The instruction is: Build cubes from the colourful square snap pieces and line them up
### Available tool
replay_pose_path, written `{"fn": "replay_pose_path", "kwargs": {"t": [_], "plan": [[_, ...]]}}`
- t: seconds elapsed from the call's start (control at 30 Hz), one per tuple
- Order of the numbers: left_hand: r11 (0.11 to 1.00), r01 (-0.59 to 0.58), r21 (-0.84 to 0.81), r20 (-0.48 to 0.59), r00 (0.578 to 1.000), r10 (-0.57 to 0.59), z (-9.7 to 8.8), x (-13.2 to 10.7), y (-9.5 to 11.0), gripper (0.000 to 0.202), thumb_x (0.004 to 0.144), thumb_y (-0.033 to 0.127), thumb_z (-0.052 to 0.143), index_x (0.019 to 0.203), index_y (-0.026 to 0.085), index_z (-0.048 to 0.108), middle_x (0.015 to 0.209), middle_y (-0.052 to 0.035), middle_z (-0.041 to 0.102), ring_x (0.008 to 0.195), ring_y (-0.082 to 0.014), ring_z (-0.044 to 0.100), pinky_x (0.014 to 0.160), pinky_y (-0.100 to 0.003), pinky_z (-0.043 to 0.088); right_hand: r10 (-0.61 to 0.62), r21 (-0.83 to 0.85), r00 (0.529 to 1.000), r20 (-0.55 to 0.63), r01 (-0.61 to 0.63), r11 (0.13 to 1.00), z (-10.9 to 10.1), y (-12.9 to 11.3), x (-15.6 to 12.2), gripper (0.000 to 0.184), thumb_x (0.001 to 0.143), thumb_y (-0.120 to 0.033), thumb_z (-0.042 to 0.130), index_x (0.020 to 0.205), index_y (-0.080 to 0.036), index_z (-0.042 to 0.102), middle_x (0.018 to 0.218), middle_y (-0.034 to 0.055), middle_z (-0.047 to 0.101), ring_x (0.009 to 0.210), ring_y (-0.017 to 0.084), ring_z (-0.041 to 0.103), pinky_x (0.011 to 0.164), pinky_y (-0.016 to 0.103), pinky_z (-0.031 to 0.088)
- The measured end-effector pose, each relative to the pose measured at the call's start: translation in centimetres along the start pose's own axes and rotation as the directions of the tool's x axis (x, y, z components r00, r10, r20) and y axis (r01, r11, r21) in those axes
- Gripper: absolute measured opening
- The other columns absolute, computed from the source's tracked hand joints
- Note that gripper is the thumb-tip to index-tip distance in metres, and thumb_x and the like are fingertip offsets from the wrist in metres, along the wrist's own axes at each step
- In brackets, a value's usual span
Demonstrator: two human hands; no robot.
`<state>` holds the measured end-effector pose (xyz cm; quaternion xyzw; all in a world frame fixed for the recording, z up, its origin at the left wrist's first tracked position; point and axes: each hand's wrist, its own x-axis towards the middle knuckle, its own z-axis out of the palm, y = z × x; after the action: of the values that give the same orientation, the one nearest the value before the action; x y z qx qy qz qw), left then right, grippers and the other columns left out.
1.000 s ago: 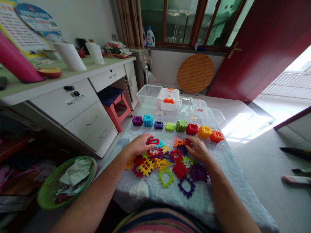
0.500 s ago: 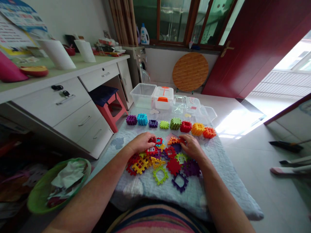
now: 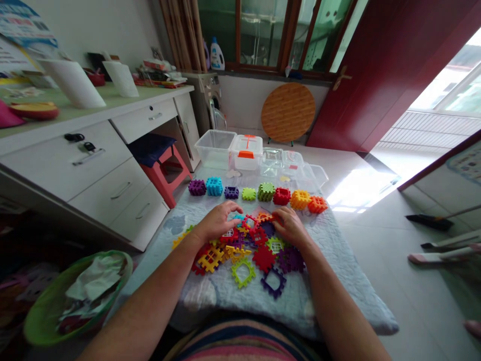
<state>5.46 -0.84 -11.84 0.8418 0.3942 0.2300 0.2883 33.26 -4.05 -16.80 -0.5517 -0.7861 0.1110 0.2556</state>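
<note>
A heap of interlocking plastic building tiles (image 3: 264, 257) in many colours lies on the cloth-covered table. Over its far left part is my left hand (image 3: 218, 220), thumb and fingers apart, close to a cyan tile (image 3: 239, 217) and a red frame tile (image 3: 249, 221). Across from it my right hand (image 3: 290, 226) has its curled fingertips on an orange tile (image 3: 264, 217); the palm hides part of the heap. Nearest to me lie a lime green frame tile (image 3: 243, 272) and a dark purple frame tile (image 3: 273, 282).
Beyond the heap, stacks sorted by colour form a row, from purple (image 3: 197, 187) to orange (image 3: 317, 204). Clear plastic boxes (image 3: 215, 150) stand at the table's far end, one with an orange-latched lid (image 3: 246, 152). A laundry basket (image 3: 37, 321) is at the left.
My left fingers have spread apart, and the red frame tile by them now lies farther right, at an angle. My right hand stays at the orange tile. The whole view has shifted slightly.
</note>
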Motion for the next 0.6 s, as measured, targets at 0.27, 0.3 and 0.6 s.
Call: {"fn": "replay_pose_path", "kwargs": {"t": [0.27, 0.3, 0.6], "plan": [[0.944, 0.31, -0.118, 0.024, 0.951, -0.309, -2.0, -1.4, -4.5, 0.042, 0.075, 0.045, 0.062, 0.105, 0.016, 0.065, 0.101, -0.0075, 0.068, 0.093, -0.0241, 0.064, 0.086, -0.037, 0.051, 0.03, 0.034, 0.999, 0.012, -0.031, 0.999, -0.8, -0.8, 0.0, 0.011, 0.086, -0.02, 0.058, 0.092, -0.02, 0.066, 0.092, 0.0059, 0.063, 0.09, 0.021, 0.057, 0.086, 0.035, 0.045], [0.932, 0.334, -0.137, 0.054, 0.943, -0.33, -1.9, -1.7, -4.9, 0.044, 0.075, 0.047, 0.062, 0.106, 0.016, 0.065, 0.098, -0.0067, 0.068, 0.089, -0.0236, 0.064, 0.082, -0.036, 0.052, 0.027, 0.039, 0.999, 0.022, -0.028, 0.999, -0.9, -0.9, -0.1, 0.015, 0.083, -0.02, 0.06, 0.098, -0.02, 0.066, 0.096, 0.0062, 0.063, 0.093, 0.021, 0.057, 0.088, 0.036, 0.045], [0.948, 0.312, -0.063, 0.047, 0.95, -0.31, -1.5, -2.2, -5.1, 0.049, 0.074, 0.051, 0.063, 0.109, 0.016, 0.068, 0.105, -0.0071, 0.064, 0.094, -0.0232, 0.061, 0.083, -0.032, 0.05, 0.038, 0.038, 0.997, 0.065, -0.04, 0.998, -0.8, -0.4, 0.0, 0.026, 0.08, -0.018, 0.063, 0.106, -0.018, 0.065, 0.105, 0.0085, 0.063, 0.099, 0.022, 0.057, 0.093, 0.038, 0.045]]}}
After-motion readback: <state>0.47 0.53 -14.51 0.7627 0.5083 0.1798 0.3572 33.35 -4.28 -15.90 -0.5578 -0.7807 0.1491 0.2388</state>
